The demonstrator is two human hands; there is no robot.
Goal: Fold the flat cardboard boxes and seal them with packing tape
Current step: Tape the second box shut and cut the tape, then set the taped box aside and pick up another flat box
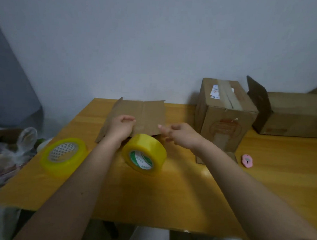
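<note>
Your left hand (pixel 121 125) curls its fingers on the flat cardboard box (pixel 136 117) at the table's (pixel 178 189) far edge. Your right hand (pixel 178 135) is loosely curled; whether it pinches tape is unclear. The upright tape roll (pixel 144 153) hides the box's near edge.

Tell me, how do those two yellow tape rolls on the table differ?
The left tape roll lies flat, its core patterned in grey; the middle tape roll stands tilted on edge, its core printed green. The left one sits apart from both hands; the middle one lies between the forearms. Both are translucent yellow.
</note>
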